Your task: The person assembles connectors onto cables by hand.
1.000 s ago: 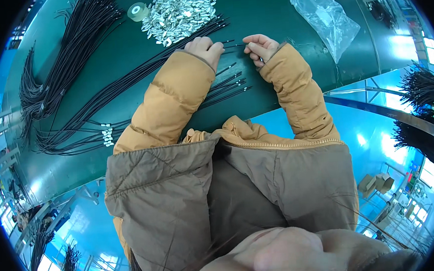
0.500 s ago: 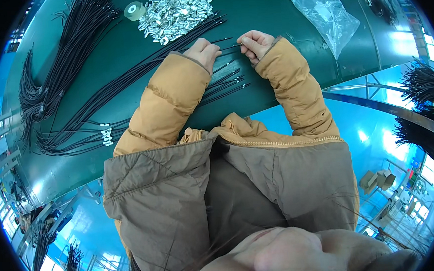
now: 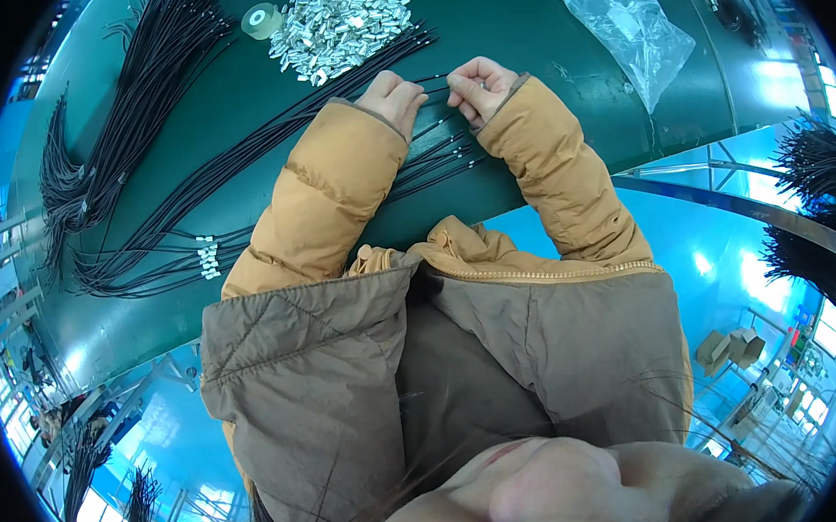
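Observation:
My left hand is closed around black cables whose tips stick out to the right of its fingers. Just to the right, my right hand is pinched, and one cable runs from my left hand to its fingertips. Its fingers hide that cable's end and any small piece there. Below my hands, more loose cable ends with pale tips lie on the green table. The rest of this cable bundle stretches off to the left, where several white tags or sleeves sit on it.
Beyond my hands lies a heap of small silvery metal pieces, with a tape roll at its left. A thick bundle of black cables covers the far left. A clear plastic bag lies at the far right.
My right hand has shifted slightly left and up, closer to the left hand and the cable tips. The left hand has hardly moved.

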Demonstrator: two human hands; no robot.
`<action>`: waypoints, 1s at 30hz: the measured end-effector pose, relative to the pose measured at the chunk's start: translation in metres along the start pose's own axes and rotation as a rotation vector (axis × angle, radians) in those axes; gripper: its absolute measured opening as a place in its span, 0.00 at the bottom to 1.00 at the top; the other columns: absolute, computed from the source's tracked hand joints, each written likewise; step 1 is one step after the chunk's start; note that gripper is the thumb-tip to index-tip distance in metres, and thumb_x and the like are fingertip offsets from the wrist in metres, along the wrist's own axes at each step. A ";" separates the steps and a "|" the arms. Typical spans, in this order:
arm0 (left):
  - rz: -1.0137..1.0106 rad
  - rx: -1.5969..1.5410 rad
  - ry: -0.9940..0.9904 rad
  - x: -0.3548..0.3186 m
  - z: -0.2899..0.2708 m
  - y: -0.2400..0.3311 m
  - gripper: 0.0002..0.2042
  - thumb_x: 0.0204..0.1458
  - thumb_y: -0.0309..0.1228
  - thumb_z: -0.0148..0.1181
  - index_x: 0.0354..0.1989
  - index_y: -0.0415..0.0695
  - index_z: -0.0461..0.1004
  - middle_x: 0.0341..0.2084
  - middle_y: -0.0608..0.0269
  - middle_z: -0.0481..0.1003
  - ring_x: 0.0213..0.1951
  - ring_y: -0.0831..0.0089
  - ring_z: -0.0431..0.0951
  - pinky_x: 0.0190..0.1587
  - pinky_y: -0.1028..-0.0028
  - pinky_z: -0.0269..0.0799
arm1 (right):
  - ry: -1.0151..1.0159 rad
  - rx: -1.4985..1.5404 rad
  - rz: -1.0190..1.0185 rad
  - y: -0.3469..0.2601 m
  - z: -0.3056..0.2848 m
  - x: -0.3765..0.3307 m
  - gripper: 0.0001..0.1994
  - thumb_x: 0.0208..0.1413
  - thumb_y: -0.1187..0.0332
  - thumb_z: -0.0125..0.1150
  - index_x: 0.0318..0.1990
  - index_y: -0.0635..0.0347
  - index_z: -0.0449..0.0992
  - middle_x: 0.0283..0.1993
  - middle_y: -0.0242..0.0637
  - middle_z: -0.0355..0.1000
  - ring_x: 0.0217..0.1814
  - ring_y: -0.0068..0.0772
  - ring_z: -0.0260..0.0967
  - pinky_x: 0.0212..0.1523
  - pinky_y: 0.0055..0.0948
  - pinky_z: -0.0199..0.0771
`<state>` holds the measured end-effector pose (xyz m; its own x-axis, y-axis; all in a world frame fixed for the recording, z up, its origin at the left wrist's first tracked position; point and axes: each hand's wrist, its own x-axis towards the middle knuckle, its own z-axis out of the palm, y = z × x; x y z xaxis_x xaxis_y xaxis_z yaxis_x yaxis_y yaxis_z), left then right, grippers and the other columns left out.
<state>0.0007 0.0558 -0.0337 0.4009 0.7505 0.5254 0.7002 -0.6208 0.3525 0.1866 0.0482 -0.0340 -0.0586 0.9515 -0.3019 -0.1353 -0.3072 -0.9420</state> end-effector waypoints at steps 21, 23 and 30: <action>-0.209 -0.334 0.055 -0.001 -0.005 0.005 0.03 0.46 0.27 0.64 0.29 0.49 0.79 0.23 0.70 0.68 0.17 0.75 0.65 0.18 0.79 0.60 | 0.022 0.320 0.105 0.010 0.000 0.004 0.10 0.59 0.73 0.52 0.47 0.65 0.69 0.38 0.44 0.72 0.22 0.18 0.60 0.13 0.12 0.51; -0.206 -0.325 0.059 0.000 -0.004 0.006 0.03 0.46 0.27 0.64 0.29 0.50 0.79 0.23 0.70 0.68 0.17 0.75 0.65 0.18 0.79 0.60 | 0.012 0.313 0.119 0.012 -0.004 0.004 0.10 0.60 0.73 0.52 0.47 0.65 0.69 0.38 0.44 0.72 0.22 0.18 0.60 0.13 0.12 0.51; -0.199 -0.306 0.078 -0.003 0.005 0.002 0.02 0.46 0.28 0.64 0.29 0.51 0.78 0.24 0.70 0.68 0.17 0.75 0.66 0.18 0.79 0.61 | -0.037 0.366 0.188 0.013 -0.009 0.007 0.09 0.60 0.71 0.52 0.46 0.64 0.71 0.39 0.43 0.73 0.20 0.17 0.58 0.13 0.11 0.51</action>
<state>0.0033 0.0535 -0.0383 0.2200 0.8512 0.4765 0.5464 -0.5122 0.6627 0.1934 0.0507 -0.0497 -0.1504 0.8791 -0.4523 -0.4613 -0.4671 -0.7543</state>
